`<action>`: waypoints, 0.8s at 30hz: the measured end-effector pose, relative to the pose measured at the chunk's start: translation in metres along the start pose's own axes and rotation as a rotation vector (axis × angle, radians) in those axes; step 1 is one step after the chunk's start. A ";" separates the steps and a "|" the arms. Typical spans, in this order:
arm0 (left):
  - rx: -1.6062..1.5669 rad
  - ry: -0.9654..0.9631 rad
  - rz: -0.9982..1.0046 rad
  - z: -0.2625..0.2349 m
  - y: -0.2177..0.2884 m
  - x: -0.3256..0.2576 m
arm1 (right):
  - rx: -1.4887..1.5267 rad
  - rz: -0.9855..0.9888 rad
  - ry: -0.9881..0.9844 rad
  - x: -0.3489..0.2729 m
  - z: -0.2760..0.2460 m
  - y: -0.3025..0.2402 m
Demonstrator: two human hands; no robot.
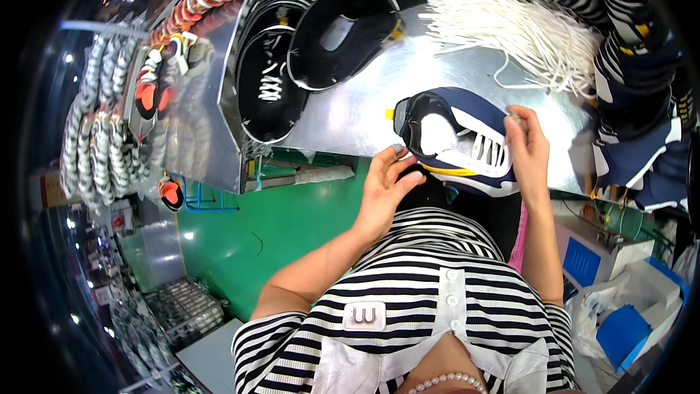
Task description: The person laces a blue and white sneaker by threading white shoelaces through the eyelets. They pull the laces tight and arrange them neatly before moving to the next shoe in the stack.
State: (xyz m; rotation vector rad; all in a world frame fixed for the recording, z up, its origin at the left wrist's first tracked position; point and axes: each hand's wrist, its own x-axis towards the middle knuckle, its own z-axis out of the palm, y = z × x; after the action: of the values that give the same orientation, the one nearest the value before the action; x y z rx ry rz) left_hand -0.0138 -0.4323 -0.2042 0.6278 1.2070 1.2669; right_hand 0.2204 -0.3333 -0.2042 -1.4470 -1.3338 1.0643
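A navy and white shoe upper [477,107] lies on its side at the table's near edge, with white lacing strips across its front and a yellow strip along its near side. My left hand [386,188] is at its heel end, fingers curled against the collar edge. At the toe end my right hand [530,149] holds the upper, thumb and fingers bent round it. What lies between the right fingertips is too small to tell. A loose pile of white laces [514,33] is spread just beyond the shoe upper.
Black shoe uppers [271,95] stand in rows along the metal table's [335,120] left and back. More navy and white uppers [631,142] are stacked at right. Orange-lined shoes [193,11] line a shelf at far left. A white and blue bin [627,328] stands at lower right.
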 end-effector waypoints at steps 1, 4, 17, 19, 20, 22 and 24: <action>-0.136 -0.054 -0.129 -0.011 0.002 0.008 | -0.034 -0.033 -0.049 0.000 0.011 -0.005; -0.780 -0.186 -0.417 -0.024 0.025 0.007 | 0.195 0.028 -0.232 0.008 0.038 -0.016; 1.187 0.528 0.497 -0.106 0.145 0.088 | -0.231 -0.395 0.049 0.198 0.181 -0.056; 1.336 0.651 0.521 -0.114 0.147 0.129 | -0.080 -0.560 0.148 0.172 0.163 -0.068; 1.386 0.692 0.490 -0.113 0.150 0.147 | -0.034 -0.613 0.187 0.159 0.144 -0.071; 1.457 0.702 0.547 -0.121 0.148 0.193 | -0.047 -0.491 0.245 0.127 0.094 -0.075; 1.490 0.554 0.911 -0.131 0.144 0.241 | 0.025 -0.363 0.213 0.105 0.061 -0.057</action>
State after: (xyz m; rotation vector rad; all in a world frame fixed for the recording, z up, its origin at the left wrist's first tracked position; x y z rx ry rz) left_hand -0.2207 -0.2018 -0.1959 2.1775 2.4584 1.0365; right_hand 0.1531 -0.2227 -0.1674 -1.2026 -1.3574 0.6692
